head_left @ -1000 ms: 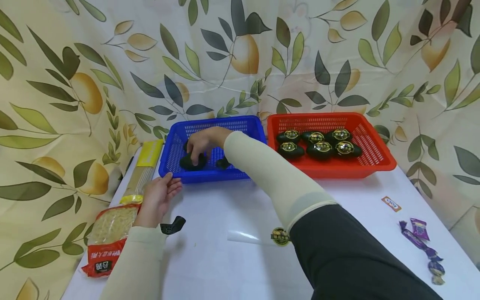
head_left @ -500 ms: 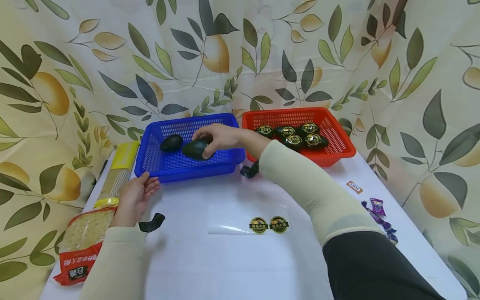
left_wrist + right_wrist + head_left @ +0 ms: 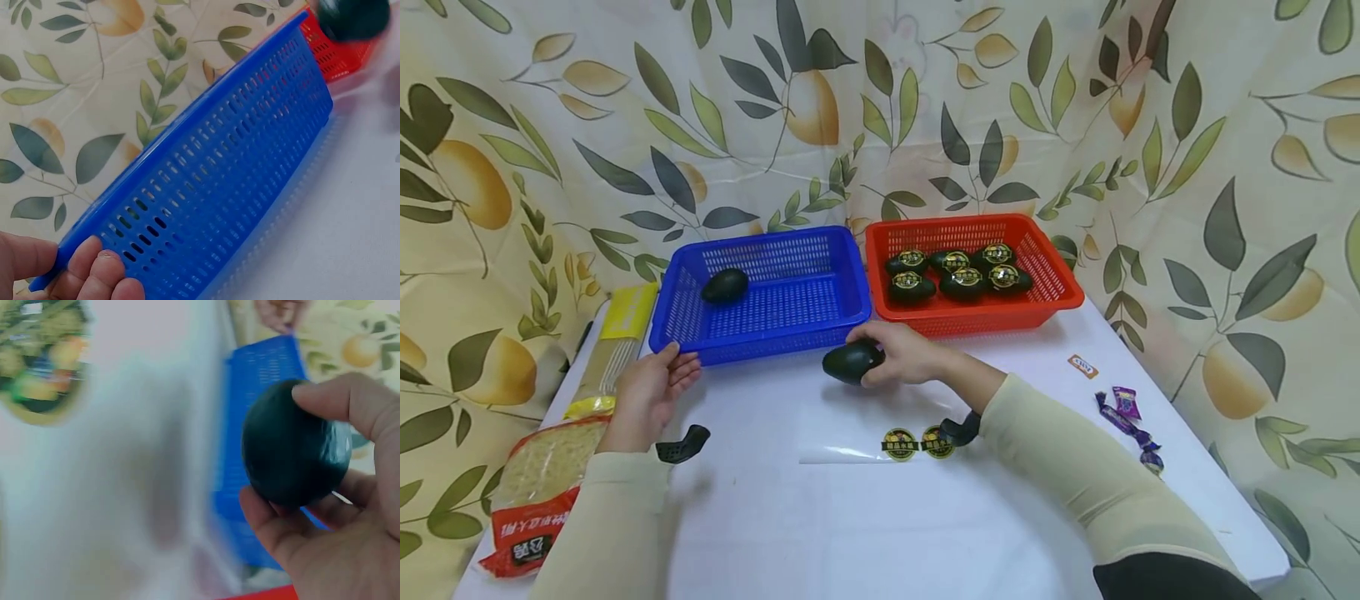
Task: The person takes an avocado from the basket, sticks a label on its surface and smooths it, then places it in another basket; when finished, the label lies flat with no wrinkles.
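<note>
Two hands are seen over a white tabletop (image 3: 850,517). A dark green egg-shaped object (image 3: 848,363) is gripped in the right hand (image 3: 904,353), with fingers and thumb curled round it; it is held low over the tabletop, just in front of the gap between two baskets, and whether it touches the surface cannot be told. The near left corner of the blue basket (image 3: 760,292) is held by the left hand (image 3: 651,393), fingers wrapped on the rim. One more dark object (image 3: 725,285) lies inside that basket, beyond the left hand. Beyond the right hand sits the red basket (image 3: 1052,275), in which five dark objects with round gold labels (image 3: 958,271) are clustered. Just nearer than the right hand, a clear sheet bearing two round stickers (image 3: 916,442) lies flat. Noodle packets (image 3: 550,479) are placed outside the left hand; purple wrapped sweets (image 3: 1126,412) are scattered outside the right forearm.
</note>
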